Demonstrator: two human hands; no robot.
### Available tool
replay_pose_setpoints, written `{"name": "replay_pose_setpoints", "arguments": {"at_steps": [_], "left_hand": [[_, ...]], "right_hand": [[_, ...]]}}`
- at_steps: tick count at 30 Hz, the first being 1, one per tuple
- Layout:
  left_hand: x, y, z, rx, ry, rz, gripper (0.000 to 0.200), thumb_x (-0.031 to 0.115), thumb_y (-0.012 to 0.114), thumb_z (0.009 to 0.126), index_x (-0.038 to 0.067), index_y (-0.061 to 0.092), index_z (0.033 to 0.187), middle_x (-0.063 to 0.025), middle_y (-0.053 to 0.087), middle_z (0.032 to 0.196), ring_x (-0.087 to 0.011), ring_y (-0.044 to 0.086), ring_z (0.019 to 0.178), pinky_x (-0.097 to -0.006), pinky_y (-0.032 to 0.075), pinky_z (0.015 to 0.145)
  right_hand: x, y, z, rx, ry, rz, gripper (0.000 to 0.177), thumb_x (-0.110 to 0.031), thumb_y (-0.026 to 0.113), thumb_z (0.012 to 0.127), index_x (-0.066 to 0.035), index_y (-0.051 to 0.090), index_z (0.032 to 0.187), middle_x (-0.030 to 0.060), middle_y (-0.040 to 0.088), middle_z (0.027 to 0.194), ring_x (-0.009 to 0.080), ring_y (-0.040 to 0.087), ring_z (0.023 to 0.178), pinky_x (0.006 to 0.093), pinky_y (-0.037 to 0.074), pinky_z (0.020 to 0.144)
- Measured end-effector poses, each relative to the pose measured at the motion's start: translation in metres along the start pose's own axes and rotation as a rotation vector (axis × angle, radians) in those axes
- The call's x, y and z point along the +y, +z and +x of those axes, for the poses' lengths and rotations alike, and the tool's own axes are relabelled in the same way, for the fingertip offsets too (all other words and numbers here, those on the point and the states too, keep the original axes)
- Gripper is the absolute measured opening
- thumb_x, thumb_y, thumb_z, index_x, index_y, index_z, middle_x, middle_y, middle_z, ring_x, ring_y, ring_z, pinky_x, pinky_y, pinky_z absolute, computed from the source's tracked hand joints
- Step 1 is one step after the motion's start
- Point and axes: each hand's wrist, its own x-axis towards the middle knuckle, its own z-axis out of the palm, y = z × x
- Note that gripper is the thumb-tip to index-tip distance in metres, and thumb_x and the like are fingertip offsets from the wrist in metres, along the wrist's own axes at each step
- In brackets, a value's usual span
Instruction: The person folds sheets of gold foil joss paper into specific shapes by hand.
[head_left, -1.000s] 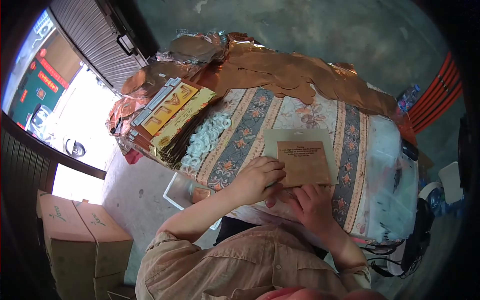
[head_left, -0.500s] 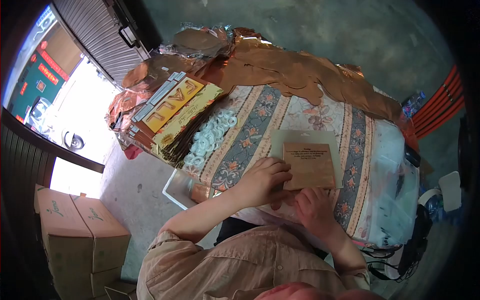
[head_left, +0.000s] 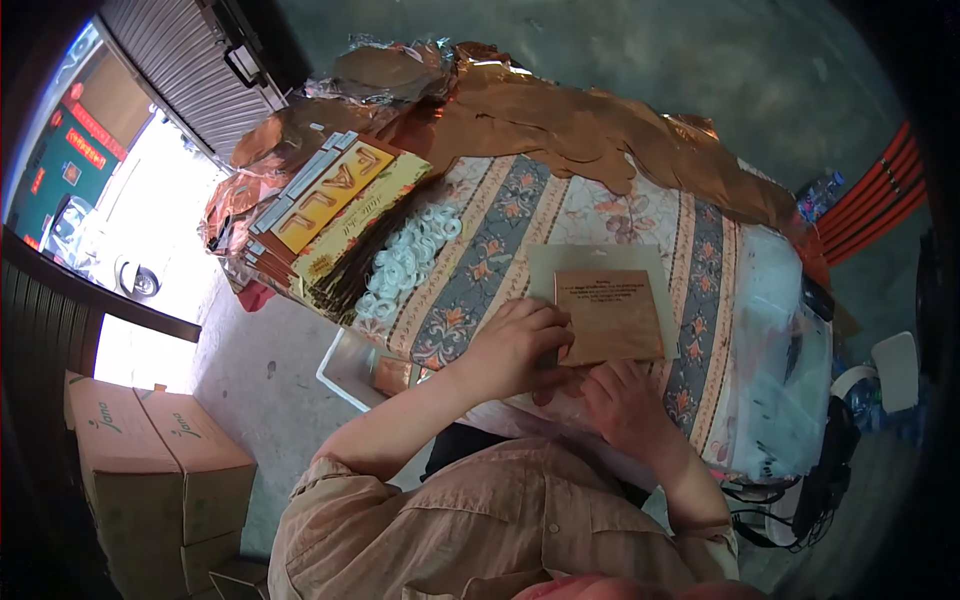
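Note:
A flat packet [head_left: 612, 330] lies on the patterned cloth, a copper-brown square with small dark printing near its top. Behind it is a larger pale card [head_left: 590, 257] with a hang hole at its upper edge. My left hand [head_left: 522, 348] is closed at the packet's lower left corner, its fingers curled and its thumb tucked below. At the lower edge, my right hand [head_left: 625, 402] has bent fingers pressed against the packet. The fingertips of both hands nearly meet there, and what lies beneath them is partly hidden.
Left of the packet are white rings [head_left: 408, 262] and a stack of printed "FALL" cards [head_left: 345, 205]. Copper foil sheets [head_left: 560, 130] cover the far edge. A white bin [head_left: 345, 370] sits below the table edge; cardboard boxes [head_left: 150, 430] stand at lower left.
The whole view has shifted slightly, so the table and packet appear a little higher and further left. Both hands stay at the packet's lower edge, with only slight finger movement.

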Motion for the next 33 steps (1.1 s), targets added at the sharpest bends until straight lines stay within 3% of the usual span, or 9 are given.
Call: {"name": "replay_pose_setpoints", "arguments": {"at_steps": [3, 8, 10, 12, 17, 18, 20, 22, 33], "left_hand": [[-0.001, -0.001, 0.001, 0.003, 0.01, 0.015, 0.035, 0.025, 0.08, 0.068, 0.01, 0.068, 0.097, -0.0075, 0.063, 0.111, -0.0279, 0.055, 0.11, -0.0393, 0.043, 0.094], [0.0, -0.005, 0.002, -0.025, 0.01, -0.036, 0.034, 0.023, 0.08, 0.067, 0.01, 0.067, 0.096, -0.0075, 0.062, 0.111, -0.0286, 0.056, 0.109, -0.0403, 0.043, 0.094], [0.002, -0.007, 0.003, -0.045, 0.009, -0.026, 0.033, 0.021, 0.08, 0.067, 0.01, 0.067, 0.095, -0.0083, 0.062, 0.112, -0.0301, 0.056, 0.108, -0.0412, 0.042, 0.094], [0.002, -0.01, 0.005, -0.059, 0.021, -0.045, 0.031, 0.017, 0.079, 0.067, 0.009, 0.066, 0.095, -0.0094, 0.062, 0.112, -0.0317, 0.055, 0.11, -0.0419, 0.042, 0.094], [0.002, -0.013, 0.003, -0.14, 0.059, -0.07, 0.042, 0.013, 0.076, 0.068, 0.004, 0.063, 0.107, -0.0144, 0.058, 0.121, -0.0342, 0.051, 0.119, -0.0437, 0.04, 0.1], [0.004, -0.015, 0.001, -0.146, 0.057, -0.054, 0.045, 0.012, 0.076, 0.068, 0.003, 0.062, 0.11, -0.0154, 0.057, 0.123, -0.0348, 0.05, 0.12, -0.0442, 0.04, 0.101], [0.007, -0.023, -0.004, -0.204, 0.055, -0.066, 0.047, 0.011, 0.075, 0.068, 0.002, 0.061, 0.113, -0.016, 0.055, 0.127, -0.0353, 0.049, 0.123, -0.0443, 0.039, 0.103], [0.013, -0.03, -0.013, -0.242, 0.032, -0.053, 0.047, 0.012, 0.074, 0.069, 0.003, 0.061, 0.113, -0.0157, 0.054, 0.13, -0.0354, 0.049, 0.123, -0.0445, 0.038, 0.104], [0.036, -0.021, -0.046, -0.131, 0.162, 0.185, 0.029, 0.018, 0.075, 0.073, 0.008, 0.068, 0.099, -0.0057, 0.061, 0.115, -0.0261, 0.055, 0.11, -0.0421, 0.044, 0.095]], "right_hand": [[0.001, -0.002, -0.007, -0.013, -0.019, -0.007, 0.015, -0.013, 0.062, 0.078, -0.006, 0.056, 0.09, 0.0094, 0.055, 0.103, 0.0301, 0.052, 0.102, 0.0409, 0.044, 0.088], [0.014, -0.027, -0.067, 0.064, 0.163, 0.589, 0.008, -0.002, 0.054, 0.088, -0.004, 0.054, 0.096, 0.0087, 0.058, 0.096, 0.0277, 0.059, 0.093, 0.0382, 0.047, 0.086], [0.007, -0.065, -0.098, 0.101, 0.709, 0.872, 0.005, -0.001, 0.048, 0.094, -0.004, 0.051, 0.092, 0.0076, 0.058, 0.089, 0.0211, 0.06, 0.08, 0.0331, 0.049, 0.077], [0.019, -0.076, -0.142, 0.454, 0.861, 0.911, 0.006, -0.002, 0.046, 0.095, -0.005, 0.049, 0.09, 0.0073, 0.057, 0.085, 0.0148, 0.057, 0.076, 0.0259, 0.047, 0.069], [0.018, -0.112, -0.171, 0.686, 0.381, 1.222, 0.009, -0.004, 0.055, 0.088, -0.002, 0.052, 0.08, 0.007, 0.054, 0.067, 0.0143, 0.053, 0.057, 0.0246, 0.041, 0.052], [0.019, -0.115, -0.173, 0.687, 0.4, 1.22, 0.009, -0.004, 0.055, 0.088, -0.002, 0.052, 0.08, 0.007, 0.054, 0.067, 0.0143, 0.053, 0.057, 0.0246, 0.041, 0.052], [0.025, -0.118, -0.172, 0.222, 0.276, 1.084, 0.013, -0.005, 0.062, 0.082, 0.0, 0.056, 0.072, 0.0088, 0.057, 0.066, 0.0162, 0.054, 0.053, 0.0276, 0.041, 0.049], [0.011, -0.108, -0.141, -0.114, 0.6, 0.684, 0.01, -0.004, 0.065, 0.079, 0.002, 0.061, 0.072, 0.0094, 0.06, 0.07, 0.0173, 0.06, 0.06, 0.0288, 0.044, 0.052], [0.001, -0.044, -0.09, 0.083, 0.357, 0.208, 0.044, -0.016, 0.079, 0.07, -0.01, 0.065, 0.112, 0.004, 0.062, 0.103, 0.0239, 0.065, 0.079, 0.0357, 0.054, 0.064]]}}
